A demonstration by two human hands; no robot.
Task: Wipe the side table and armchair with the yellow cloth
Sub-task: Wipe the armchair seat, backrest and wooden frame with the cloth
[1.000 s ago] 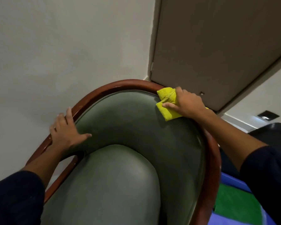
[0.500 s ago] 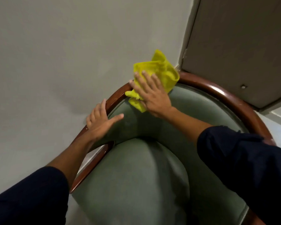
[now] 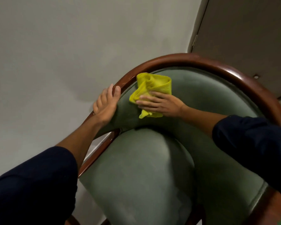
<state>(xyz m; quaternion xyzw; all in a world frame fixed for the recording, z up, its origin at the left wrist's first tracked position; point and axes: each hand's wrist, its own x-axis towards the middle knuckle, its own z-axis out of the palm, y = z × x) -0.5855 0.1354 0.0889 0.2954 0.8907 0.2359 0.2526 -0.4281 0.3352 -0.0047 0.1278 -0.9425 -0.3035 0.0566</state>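
The armchair [image 3: 206,95] has green upholstery and a curved red-brown wooden rim [image 3: 193,61]. Its padded seat cushion [image 3: 141,172] fills the lower middle of the view. My right hand [image 3: 161,105] presses the crumpled yellow cloth [image 3: 154,86] flat against the left inner side of the green backrest. My left hand [image 3: 106,105] rests on the left part of the wooden rim, fingers over its edge, just left of the cloth. The side table is out of view.
A plain grey wall [image 3: 55,54] stands close behind and left of the chair. A brown door [image 3: 250,38] with a small stopper is at the upper right. A strip of pale floor shows under the left armrest.
My right hand has slid the cloth from the top of the rim down onto the left inner backrest. My left hand stays on the left rim. The view has shifted slightly.
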